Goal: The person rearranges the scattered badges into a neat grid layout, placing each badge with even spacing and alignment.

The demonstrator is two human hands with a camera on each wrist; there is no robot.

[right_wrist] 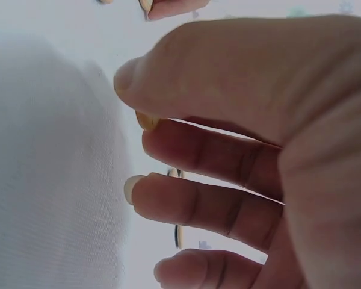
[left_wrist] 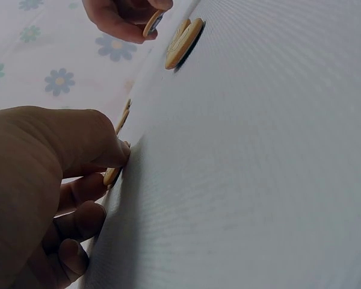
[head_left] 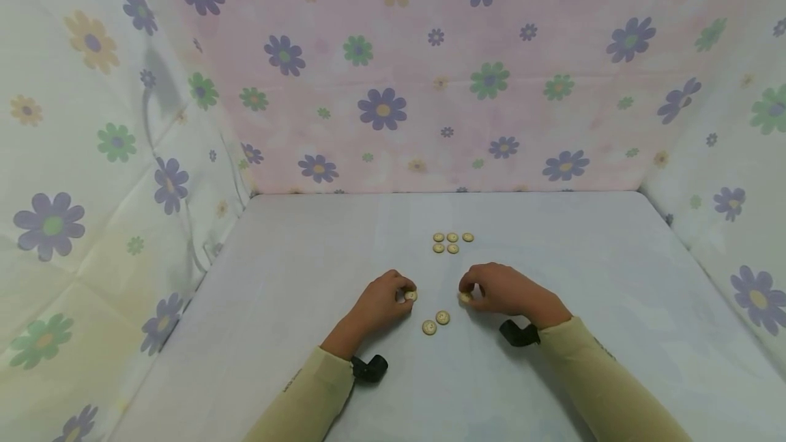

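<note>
My left hand [head_left: 382, 300] pinches a small round wooden disc [head_left: 411, 296] between thumb and fingers, low over the white table. In the left wrist view this disc [left_wrist: 112, 176] stands on edge close to the tabletop. Opposite it, my right hand [head_left: 505, 290] holds another wooden disc [head_left: 464, 297] by the fingertips; in the right wrist view the thumb covers most of that disc [right_wrist: 146, 121]. Between the hands and nearer to me lie two more discs, one [head_left: 429, 327] just left of the other [head_left: 443, 318]. Dark marks show on their pale faces.
Farther back on the white table [head_left: 295, 258], several discs [head_left: 452, 238] lie in two short rows, three behind and two in front. Flower-patterned cloth [head_left: 405, 142] walls the back and both sides. A black device [head_left: 370, 368] is strapped at each wrist.
</note>
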